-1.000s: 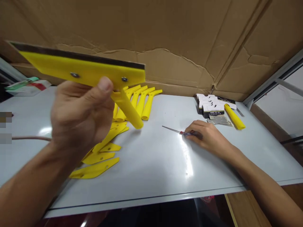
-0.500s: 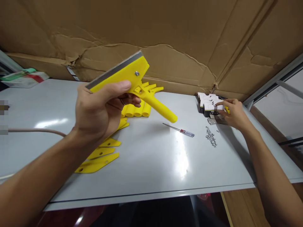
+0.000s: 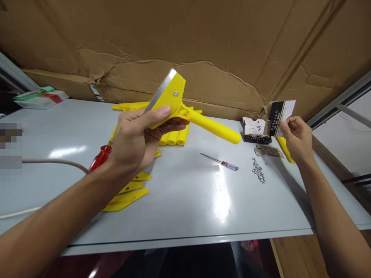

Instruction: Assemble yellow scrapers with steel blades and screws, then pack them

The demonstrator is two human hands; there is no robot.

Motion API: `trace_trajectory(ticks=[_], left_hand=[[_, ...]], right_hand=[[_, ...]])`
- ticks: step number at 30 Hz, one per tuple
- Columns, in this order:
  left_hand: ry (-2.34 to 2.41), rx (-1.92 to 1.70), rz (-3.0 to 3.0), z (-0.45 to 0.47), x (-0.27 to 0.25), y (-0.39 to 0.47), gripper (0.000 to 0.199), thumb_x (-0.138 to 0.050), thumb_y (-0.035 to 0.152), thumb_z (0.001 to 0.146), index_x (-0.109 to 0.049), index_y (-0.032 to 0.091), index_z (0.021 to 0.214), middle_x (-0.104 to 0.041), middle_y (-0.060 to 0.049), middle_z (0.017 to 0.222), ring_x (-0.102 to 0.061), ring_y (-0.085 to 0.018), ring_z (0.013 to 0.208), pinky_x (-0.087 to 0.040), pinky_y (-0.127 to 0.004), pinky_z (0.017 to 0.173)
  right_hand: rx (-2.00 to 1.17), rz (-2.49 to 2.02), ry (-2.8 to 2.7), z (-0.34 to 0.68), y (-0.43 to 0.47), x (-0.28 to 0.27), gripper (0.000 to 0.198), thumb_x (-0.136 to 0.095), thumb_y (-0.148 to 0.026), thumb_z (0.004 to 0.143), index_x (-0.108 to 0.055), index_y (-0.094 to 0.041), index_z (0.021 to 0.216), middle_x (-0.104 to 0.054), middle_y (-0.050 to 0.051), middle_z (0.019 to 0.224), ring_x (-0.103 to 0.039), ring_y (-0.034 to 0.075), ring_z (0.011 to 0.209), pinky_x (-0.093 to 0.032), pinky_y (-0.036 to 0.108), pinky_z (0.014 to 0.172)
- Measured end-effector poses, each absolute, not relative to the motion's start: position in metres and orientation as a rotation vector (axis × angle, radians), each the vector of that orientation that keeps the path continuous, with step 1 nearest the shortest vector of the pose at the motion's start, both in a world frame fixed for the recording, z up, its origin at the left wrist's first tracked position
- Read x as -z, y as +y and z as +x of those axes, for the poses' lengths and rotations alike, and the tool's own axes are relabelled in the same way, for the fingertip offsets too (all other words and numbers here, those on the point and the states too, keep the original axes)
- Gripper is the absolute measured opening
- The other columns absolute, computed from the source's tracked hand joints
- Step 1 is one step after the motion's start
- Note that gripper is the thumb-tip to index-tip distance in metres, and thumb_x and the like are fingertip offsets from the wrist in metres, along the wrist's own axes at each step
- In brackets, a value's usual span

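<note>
My left hand [image 3: 139, 139] is closed around the head of a yellow scraper [image 3: 213, 125], holding it above the table. Its metal blade edge faces up and left, a screw shows on the head, and the handle slopes down to the right. Over the table's right side my right hand [image 3: 300, 137] pinches a black-and-white printed cardboard sleeve [image 3: 276, 117], raised off the table. Just left of it sits a stack of similar printed sleeves [image 3: 255, 129]. Below my right hand lies a yellow piece [image 3: 285, 150], partly hidden by the fingers.
A clear-handled screwdriver [image 3: 227, 165] lies mid-table, left of a pile of small screws [image 3: 257, 172]. Clear packets [image 3: 269, 151] lie behind the screws. Yellow scraper parts [image 3: 127, 200] and a red handle [image 3: 100, 157] are around my left forearm. A cardboard wall [image 3: 185, 38] stands behind.
My right hand has lifted a sleeve from the stack and moved slightly right. My left hand has shifted right with the scraper and turned it, so its blade edge stands steeper.
</note>
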State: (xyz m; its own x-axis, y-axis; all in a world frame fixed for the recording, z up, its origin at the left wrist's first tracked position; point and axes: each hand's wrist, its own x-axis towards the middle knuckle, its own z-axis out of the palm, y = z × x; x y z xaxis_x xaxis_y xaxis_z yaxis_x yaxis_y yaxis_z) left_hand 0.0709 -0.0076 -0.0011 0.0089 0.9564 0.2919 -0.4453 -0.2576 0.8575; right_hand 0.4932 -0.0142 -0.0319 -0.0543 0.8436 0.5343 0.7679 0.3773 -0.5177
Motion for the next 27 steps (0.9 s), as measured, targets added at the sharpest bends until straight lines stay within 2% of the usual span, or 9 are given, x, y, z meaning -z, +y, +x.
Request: trace_trajectory(ticks=[4, 8, 10, 17, 22, 27], left_hand=[[0.690, -1.466, 0.977, 0.076, 0.004, -0.009, 0.013, -0.079, 0.023, 0.081, -0.081, 0.011, 0.085, -0.080, -0.010, 0.094, -0.076, -0.021, 0.087, -0.066, -0.032, 0.084], [0.689, -1.461, 0.919, 0.079, 0.006, -0.011, 0.012, -0.077, 0.022, 0.084, -0.081, 0.011, 0.085, -0.080, -0.009, 0.089, -0.077, -0.020, 0.087, -0.065, -0.028, 0.085], [0.676, -1.456, 0.899, 0.080, 0.007, -0.011, 0.012, -0.078, 0.022, 0.083, -0.080, 0.010, 0.085, -0.079, -0.008, 0.086, -0.077, -0.020, 0.089, -0.065, -0.027, 0.087], [0.715, -1.472, 0.817, 0.079, 0.003, -0.012, 0.012, -0.076, 0.019, 0.083, -0.079, 0.008, 0.078, -0.078, -0.010, 0.082, -0.078, -0.021, 0.089, -0.064, -0.028, 0.091], [0.662, -1.497, 0.813, 0.079, 0.001, -0.011, 0.014, -0.071, 0.017, 0.087, -0.079, 0.006, 0.081, -0.078, -0.009, 0.079, -0.077, -0.020, 0.085, -0.064, -0.028, 0.090], [0.649, -1.474, 0.768, 0.080, 0.004, -0.010, 0.015, -0.071, 0.016, 0.088, -0.079, 0.005, 0.082, -0.077, -0.010, 0.079, -0.078, -0.020, 0.086, -0.064, -0.027, 0.089]], right_hand=[[-0.387, -1.323, -1.652, 0.442, -0.025, 0.041, 0.040, -0.045, -0.055, 0.106, -0.056, -0.024, 0.083, -0.067, 0.005, 0.079, -0.059, 0.016, 0.059, -0.045, 0.033, 0.052], [-0.778, -1.233, -1.376, 0.402, -0.037, 0.044, 0.041, -0.061, -0.054, 0.097, -0.060, -0.023, 0.071, -0.068, 0.004, 0.076, -0.062, 0.018, 0.061, -0.052, 0.034, 0.054], [-0.866, -1.216, -1.315, 0.393, -0.041, 0.043, 0.040, -0.066, -0.052, 0.095, -0.061, -0.022, 0.068, -0.069, 0.003, 0.075, -0.064, 0.019, 0.064, -0.054, 0.034, 0.057], [-0.949, -1.164, -1.343, 0.384, -0.047, 0.041, 0.035, -0.068, -0.048, 0.093, -0.069, -0.022, 0.069, -0.075, 0.008, 0.088, -0.070, 0.023, 0.083, -0.061, 0.039, 0.068], [-0.838, -1.111, -1.291, 0.390, -0.044, 0.046, 0.007, -0.078, -0.029, 0.079, -0.079, -0.024, 0.083, -0.072, 0.002, 0.085, -0.068, 0.017, 0.070, -0.064, 0.037, 0.062], [-0.831, -1.063, -1.314, 0.396, -0.043, 0.053, 0.003, -0.079, -0.027, 0.082, -0.082, -0.025, 0.084, -0.072, 0.000, 0.076, -0.069, 0.015, 0.065, -0.065, 0.033, 0.059]])
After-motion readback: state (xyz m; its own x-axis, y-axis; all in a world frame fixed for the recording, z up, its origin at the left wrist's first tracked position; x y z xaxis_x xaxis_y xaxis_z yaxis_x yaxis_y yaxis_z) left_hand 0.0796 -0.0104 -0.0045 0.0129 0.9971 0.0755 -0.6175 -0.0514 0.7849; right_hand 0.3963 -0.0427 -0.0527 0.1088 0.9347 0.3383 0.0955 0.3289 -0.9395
